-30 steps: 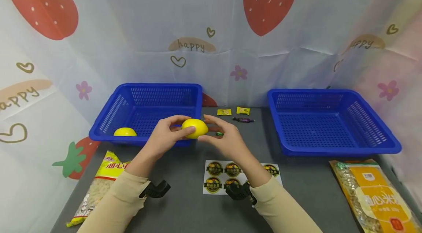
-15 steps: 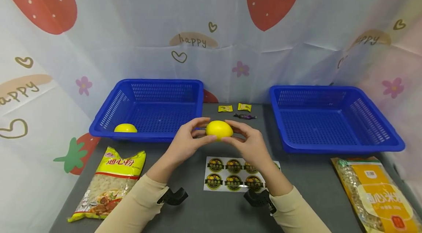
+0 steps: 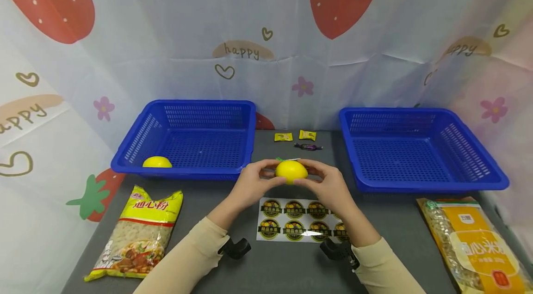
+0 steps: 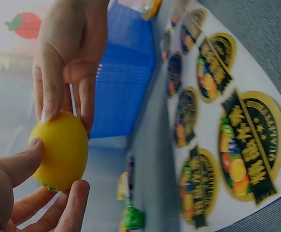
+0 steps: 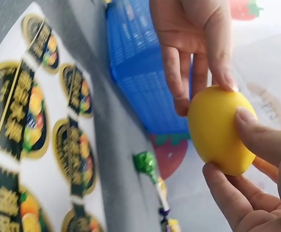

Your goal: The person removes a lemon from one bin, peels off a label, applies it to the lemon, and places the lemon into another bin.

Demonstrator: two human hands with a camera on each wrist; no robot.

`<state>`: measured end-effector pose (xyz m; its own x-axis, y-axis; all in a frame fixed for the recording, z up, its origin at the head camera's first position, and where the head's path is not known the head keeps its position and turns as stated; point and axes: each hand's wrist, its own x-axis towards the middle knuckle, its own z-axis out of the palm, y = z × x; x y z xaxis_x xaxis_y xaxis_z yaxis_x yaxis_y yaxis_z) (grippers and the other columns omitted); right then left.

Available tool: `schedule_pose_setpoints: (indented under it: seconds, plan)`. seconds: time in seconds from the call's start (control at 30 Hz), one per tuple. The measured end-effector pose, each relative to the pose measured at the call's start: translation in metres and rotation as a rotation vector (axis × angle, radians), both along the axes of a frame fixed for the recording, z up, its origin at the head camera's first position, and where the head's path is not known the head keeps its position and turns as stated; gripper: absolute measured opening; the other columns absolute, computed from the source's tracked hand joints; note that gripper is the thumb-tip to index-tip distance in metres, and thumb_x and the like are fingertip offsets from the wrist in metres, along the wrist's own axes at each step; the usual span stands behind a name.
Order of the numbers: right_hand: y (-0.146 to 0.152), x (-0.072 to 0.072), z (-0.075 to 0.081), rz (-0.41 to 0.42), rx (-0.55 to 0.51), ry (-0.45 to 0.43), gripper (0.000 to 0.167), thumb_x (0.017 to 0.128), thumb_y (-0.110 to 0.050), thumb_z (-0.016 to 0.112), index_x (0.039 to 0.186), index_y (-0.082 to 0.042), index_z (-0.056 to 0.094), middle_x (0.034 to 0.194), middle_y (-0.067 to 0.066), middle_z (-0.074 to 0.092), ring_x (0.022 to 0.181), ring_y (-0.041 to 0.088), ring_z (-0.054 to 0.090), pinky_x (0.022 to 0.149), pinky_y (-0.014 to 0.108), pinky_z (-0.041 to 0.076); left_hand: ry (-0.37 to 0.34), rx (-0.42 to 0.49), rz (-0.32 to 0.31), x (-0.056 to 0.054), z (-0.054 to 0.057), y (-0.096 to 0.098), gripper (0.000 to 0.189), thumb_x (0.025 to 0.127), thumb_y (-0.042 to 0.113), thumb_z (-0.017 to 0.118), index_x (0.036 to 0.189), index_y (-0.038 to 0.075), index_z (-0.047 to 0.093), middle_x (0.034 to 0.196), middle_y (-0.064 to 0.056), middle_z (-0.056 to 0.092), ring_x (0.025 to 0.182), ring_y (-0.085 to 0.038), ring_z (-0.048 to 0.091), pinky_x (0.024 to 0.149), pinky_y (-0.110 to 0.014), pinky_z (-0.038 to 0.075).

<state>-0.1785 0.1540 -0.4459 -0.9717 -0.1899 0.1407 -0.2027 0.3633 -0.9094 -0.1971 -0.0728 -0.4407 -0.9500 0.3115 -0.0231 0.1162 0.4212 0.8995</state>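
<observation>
A yellow lemon (image 3: 291, 172) is held in the air between both hands, above the grey table. My left hand (image 3: 255, 184) pinches one end of it, with the thumb on the near side and the fingers behind. From the other end my right hand (image 3: 329, 186) grips it the same way. A small green tip shows on the lemon (image 4: 61, 152) in the left wrist view. Below the hands lies a white sheet of round fruit stickers (image 3: 294, 213). A green-wrapped lollipop (image 5: 145, 163) lies beyond, mostly hidden by the lemon in the head view.
Another lemon (image 3: 157, 162) sits in the left blue basket (image 3: 183, 173). On the right stands a second blue basket (image 3: 433, 186). Two yellow candies (image 3: 283, 137) and a purple candy (image 3: 308, 147) lie between them. Food bags flank the table: left bag (image 3: 141, 234), right bag (image 3: 479, 248).
Both hands have carried the lemon from near the left basket rightward to above the sticker sheet's far edge. My right hand, at first only loosely around the lemon, now grips it.
</observation>
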Motion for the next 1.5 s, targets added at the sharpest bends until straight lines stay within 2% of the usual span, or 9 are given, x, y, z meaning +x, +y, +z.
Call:
schedule_pose_setpoints:
  seconds: [0.1,0.23,0.47,0.7,0.93,1.13,1.27,1.5]
  plan:
    - [0.006,-0.004,-0.01,-0.002,0.036,-0.031,0.054,0.088,-0.028,0.079,0.137,-0.013,0.063,0.129,0.011,0.069,0.117,0.03,0.066,0.093,0.045,0.057,-0.028,-0.02,-0.013,-0.006,-0.01,0.006,0.051,0.092,0.034,0.076,0.137,0.014,0.062,0.134,-0.007,0.065,0.111,-0.023,0.069,0.086,-0.036,0.06]
    - [0.013,-0.011,-0.02,-0.003,0.058,-0.074,0.054,0.088,-0.029,0.079,0.137,-0.014,0.063,0.133,0.012,0.066,0.119,0.031,0.065,0.095,0.047,0.056,-0.037,-0.039,-0.023,-0.013,-0.02,0.014,0.049,0.092,0.032,0.075,0.136,0.013,0.063,0.13,-0.01,0.067,0.111,-0.024,0.069,0.087,-0.037,0.06]
    - [0.016,-0.024,-0.027,-0.005,0.093,-0.121,0.054,0.087,-0.029,0.08,0.137,-0.014,0.064,0.136,0.011,0.064,0.119,0.031,0.065,0.095,0.046,0.056,-0.068,-0.029,-0.017,-0.024,-0.032,0.019,0.049,0.093,0.031,0.074,0.137,0.01,0.062,0.132,-0.011,0.065,0.113,-0.025,0.068,0.09,-0.037,0.059]
    - [0.015,-0.031,-0.036,0.0,0.083,-0.156,0.053,0.089,-0.023,0.078,0.138,-0.009,0.062,0.137,0.015,0.064,0.12,0.031,0.065,0.095,0.042,0.056,-0.118,-0.008,-0.009,-0.029,-0.044,0.02,0.05,0.093,0.029,0.074,0.137,0.009,0.062,0.128,-0.01,0.066,0.109,-0.023,0.067,0.089,-0.035,0.058]
    - [0.018,-0.032,-0.038,0.014,0.087,-0.187,0.054,0.09,-0.022,0.078,0.139,-0.01,0.06,0.136,0.014,0.064,0.12,0.031,0.064,0.096,0.044,0.056,-0.132,-0.02,-0.005,-0.028,-0.044,0.021,0.052,0.092,0.026,0.076,0.139,0.009,0.06,0.13,-0.01,0.065,0.111,-0.024,0.065,0.089,-0.035,0.057]
    - [0.019,-0.031,-0.036,0.047,0.103,-0.183,0.06,0.09,-0.023,0.078,0.143,-0.006,0.056,0.141,0.018,0.059,0.125,0.035,0.061,0.099,0.047,0.054,-0.141,-0.02,-0.009,-0.028,-0.043,0.022,0.058,0.088,0.022,0.08,0.14,0.006,0.058,0.134,-0.011,0.064,0.114,-0.025,0.064,0.094,-0.037,0.056]
    - [0.019,-0.031,-0.037,0.052,0.105,-0.184,0.06,0.09,-0.023,0.078,0.143,-0.005,0.056,0.141,0.018,0.059,0.125,0.035,0.061,0.1,0.047,0.054,-0.136,-0.02,-0.008,-0.027,-0.045,0.023,0.056,0.088,0.021,0.08,0.138,0.006,0.06,0.128,-0.011,0.066,0.111,-0.024,0.065,0.094,-0.037,0.055]
    - [0.02,-0.03,-0.041,0.032,0.106,-0.183,0.057,0.091,-0.022,0.077,0.142,-0.006,0.057,0.14,0.017,0.06,0.124,0.035,0.062,0.099,0.047,0.054,-0.121,-0.061,-0.007,-0.028,-0.049,0.028,0.051,0.091,0.023,0.077,0.137,0.007,0.061,0.121,-0.009,0.068,0.106,-0.021,0.065,0.087,-0.033,0.057]
